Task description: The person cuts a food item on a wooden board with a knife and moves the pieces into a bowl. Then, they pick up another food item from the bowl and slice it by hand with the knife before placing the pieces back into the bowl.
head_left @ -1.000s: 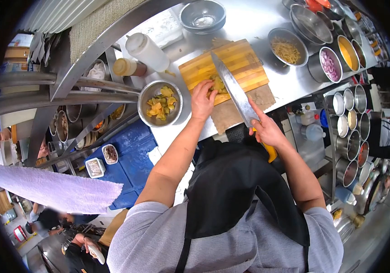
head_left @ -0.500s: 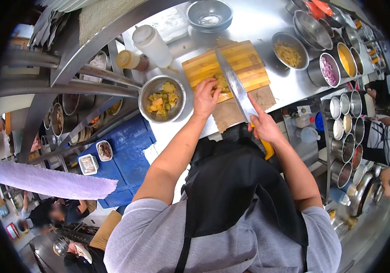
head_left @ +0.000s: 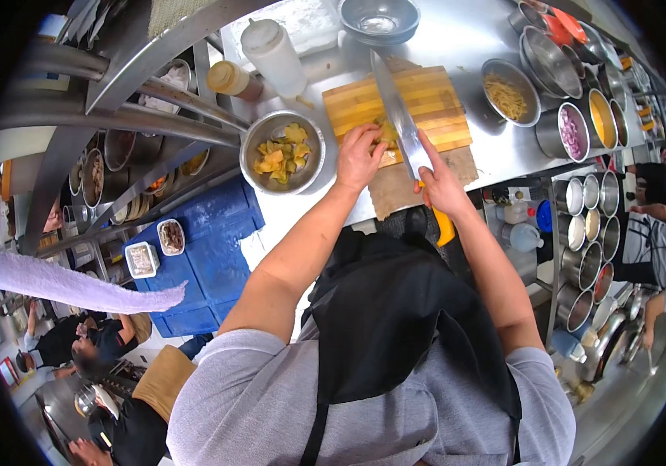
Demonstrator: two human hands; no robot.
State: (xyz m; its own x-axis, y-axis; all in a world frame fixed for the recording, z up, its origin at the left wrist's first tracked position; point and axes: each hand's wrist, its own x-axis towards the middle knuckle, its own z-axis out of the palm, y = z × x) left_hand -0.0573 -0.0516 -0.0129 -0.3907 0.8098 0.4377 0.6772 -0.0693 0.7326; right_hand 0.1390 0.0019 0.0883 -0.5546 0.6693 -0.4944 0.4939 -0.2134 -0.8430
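A large knife (head_left: 399, 113) with a yellow handle is in my right hand (head_left: 445, 189). Its long blade slants across the striped wooden cutting board (head_left: 440, 97), the tip reaching the board's far edge. My left hand (head_left: 358, 159) is curled over yellow-green pickle-like pieces (head_left: 388, 133) on the board, fingertips close to the blade's left side; the fingers partly hide the pieces. Left of the board stands a metal bowl (head_left: 250, 169) holding more yellow-green pieces (head_left: 280, 159). Under the board's near edge lies a brown cloth or paper (head_left: 395, 190).
Two squeeze bottles, one clear (head_left: 274, 58) and one tan-topped (head_left: 232, 80), stand behind the left bowl. Right of the board are a bowl of pale strips (head_left: 532, 113) and a pot of chopped purple onion (head_left: 548, 140). Metal rails (head_left: 146, 120) run along the left. Other people work at both sides.
The knife has slid forward, away from me, over the board, and my right hand moved with it. My left hand stays on the pieces. The whole view has shifted slightly.
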